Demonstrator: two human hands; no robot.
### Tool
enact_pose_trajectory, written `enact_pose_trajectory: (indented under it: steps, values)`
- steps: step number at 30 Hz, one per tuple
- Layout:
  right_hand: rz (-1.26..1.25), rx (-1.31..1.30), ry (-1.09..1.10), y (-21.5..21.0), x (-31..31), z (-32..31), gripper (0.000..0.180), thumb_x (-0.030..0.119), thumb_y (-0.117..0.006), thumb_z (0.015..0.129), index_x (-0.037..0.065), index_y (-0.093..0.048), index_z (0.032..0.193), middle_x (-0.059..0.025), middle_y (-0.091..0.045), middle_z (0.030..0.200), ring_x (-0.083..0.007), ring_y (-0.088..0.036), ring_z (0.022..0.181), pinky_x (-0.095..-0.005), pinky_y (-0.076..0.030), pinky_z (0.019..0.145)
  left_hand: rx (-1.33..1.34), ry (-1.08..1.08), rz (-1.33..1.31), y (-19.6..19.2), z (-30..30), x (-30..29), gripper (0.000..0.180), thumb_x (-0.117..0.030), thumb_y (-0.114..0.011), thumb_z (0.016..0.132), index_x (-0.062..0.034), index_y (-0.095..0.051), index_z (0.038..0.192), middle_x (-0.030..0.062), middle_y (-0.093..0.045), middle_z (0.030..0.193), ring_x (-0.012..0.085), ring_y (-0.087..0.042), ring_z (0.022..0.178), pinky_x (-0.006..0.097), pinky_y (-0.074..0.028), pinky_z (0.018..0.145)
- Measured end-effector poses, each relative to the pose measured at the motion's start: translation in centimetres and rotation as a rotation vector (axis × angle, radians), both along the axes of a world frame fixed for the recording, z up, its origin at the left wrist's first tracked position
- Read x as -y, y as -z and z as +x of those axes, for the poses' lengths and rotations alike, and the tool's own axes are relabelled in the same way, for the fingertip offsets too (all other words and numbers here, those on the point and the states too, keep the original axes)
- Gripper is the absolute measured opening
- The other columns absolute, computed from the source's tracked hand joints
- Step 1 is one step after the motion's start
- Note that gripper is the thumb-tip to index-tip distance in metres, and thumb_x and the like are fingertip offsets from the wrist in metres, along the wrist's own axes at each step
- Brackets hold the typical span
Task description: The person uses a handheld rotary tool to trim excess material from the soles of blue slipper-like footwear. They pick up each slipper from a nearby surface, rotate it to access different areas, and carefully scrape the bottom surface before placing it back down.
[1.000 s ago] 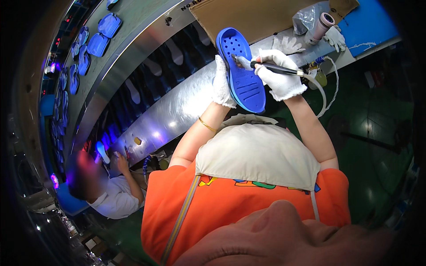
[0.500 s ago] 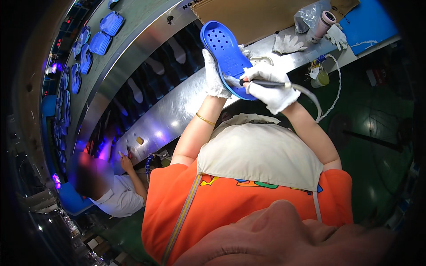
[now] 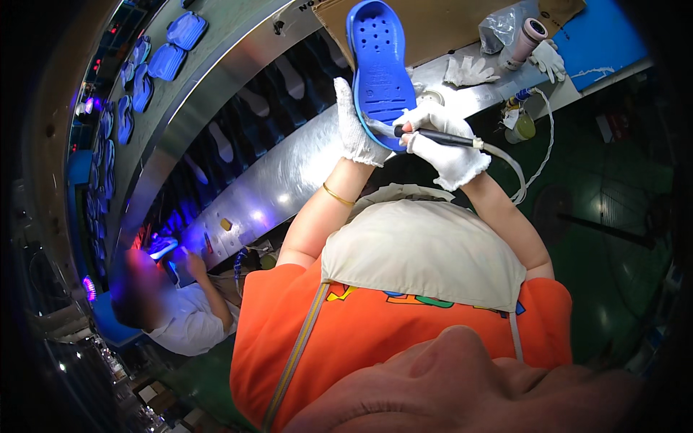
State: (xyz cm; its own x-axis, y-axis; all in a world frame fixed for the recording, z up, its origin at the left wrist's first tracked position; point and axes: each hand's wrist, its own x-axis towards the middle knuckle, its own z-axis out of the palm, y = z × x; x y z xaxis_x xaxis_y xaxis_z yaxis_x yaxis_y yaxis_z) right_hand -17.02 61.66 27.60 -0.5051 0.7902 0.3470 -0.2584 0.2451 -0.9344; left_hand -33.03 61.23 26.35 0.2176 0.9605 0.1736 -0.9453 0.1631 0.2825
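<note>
A blue shoe sole, shaped like a clog footbed with holes at its far end, is held up above the metal bench. My left hand, in a white knit glove, supports it along its left edge with the thumb up; the other fingers are hidden behind it. My right hand, gloved in white with bare fingertips, pinches a black-handled brush-like tool. A pale hose runs from the handle's end. The tool's flat, pale tip lies at the sole's near left rim.
Loose white gloves, a pink bottle and a clear plastic bag lie on the metal bench. Beyond a curved metal rail, more blue soles sit on a conveyor. A co-worker sits at left.
The sole has shifted up and turned more upright. The tool's tip has shifted slightly along the near left rim. At left, a blue shoe part now shows by the co-worker's hands.
</note>
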Motion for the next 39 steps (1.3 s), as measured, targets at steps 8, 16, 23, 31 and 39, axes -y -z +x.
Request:
enact_pose_trajectory:
  steps: [8,16,23,31,39]
  values:
    - [-0.031,-0.048,-0.047,-0.1,0.3,0.0,0.008,-0.001,-0.062,0.08,0.0,-0.061,0.088,-0.008,-0.063,0.088,-0.0121,-0.061,0.08,-0.0244,-0.05,0.074,-0.24,-0.211,-0.097,-1.3,0.0,-0.4,0.086,-0.073,-0.029,0.083,-0.0069,-0.036,0.138,0.0221,-0.043,0.135,0.036,-0.05,0.116,0.046,-0.043,0.097]
    - [-0.041,0.003,-0.084,0.1,-1.0,0.6,0.008,-0.001,-0.062,0.079,0.001,-0.06,0.086,-0.0076,-0.063,0.087,-0.0109,-0.06,0.078,-0.0247,-0.049,0.072,-0.147,-0.109,-0.107,-1.7,-1.0,-0.7,0.082,-0.07,-0.032,0.085,-0.0072,-0.035,0.138,0.0229,-0.044,0.134,0.0398,-0.049,0.116,0.052,-0.041,0.099]
    - [-0.182,-0.011,-0.094,0.1,-1.4,0.6,0.01,-0.001,-0.061,0.078,0.001,-0.062,0.088,-0.0061,-0.063,0.087,-0.0097,-0.06,0.077,-0.0232,-0.049,0.071,-0.165,-0.075,-0.083,-1.3,-1.9,-1.4,0.082,-0.066,-0.033,0.087,-0.0036,-0.032,0.139,0.026,-0.04,0.136,0.0426,-0.045,0.12,0.053,-0.037,0.102]
    - [-0.504,-0.083,-0.272,0.9,0.5,1.1,0.013,0.002,-0.061,0.082,0.0,-0.059,0.094,-0.0092,-0.064,0.091,-0.0132,-0.061,0.08,-0.0272,-0.05,0.075,-0.087,-0.032,-0.046,-2.6,-3.2,-1.3,0.086,-0.069,-0.03,0.085,-0.0029,-0.033,0.139,0.0258,-0.042,0.133,0.043,-0.046,0.119,0.054,-0.035,0.103]
    - [-0.041,0.041,-0.097,-0.2,-1.0,-0.7,0.011,0.001,-0.063,0.079,0.003,-0.058,0.089,-0.0064,-0.063,0.091,-0.0104,-0.059,0.081,-0.0247,-0.048,0.071,-0.299,0.032,-0.097,-2.8,-3.6,-1.7,0.083,-0.066,-0.032,0.087,-0.0017,-0.029,0.14,0.029,-0.037,0.136,0.0424,-0.044,0.122,0.053,-0.036,0.103]
